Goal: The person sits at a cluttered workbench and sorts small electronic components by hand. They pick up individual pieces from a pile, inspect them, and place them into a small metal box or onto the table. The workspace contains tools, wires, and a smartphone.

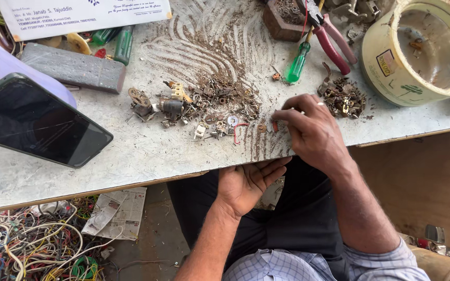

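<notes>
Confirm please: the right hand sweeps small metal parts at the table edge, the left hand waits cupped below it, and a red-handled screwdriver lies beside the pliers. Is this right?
Not quite: in the head view the screwdriver beside the pliers has a green handle, not red. The rest holds: the right hand rests on small metal parts near the table edge, and the left hand is cupped below.

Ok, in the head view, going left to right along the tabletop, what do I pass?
Black phone → grey block → pile of small metal parts → right hand → second scrap heap → cream round tin.
</notes>
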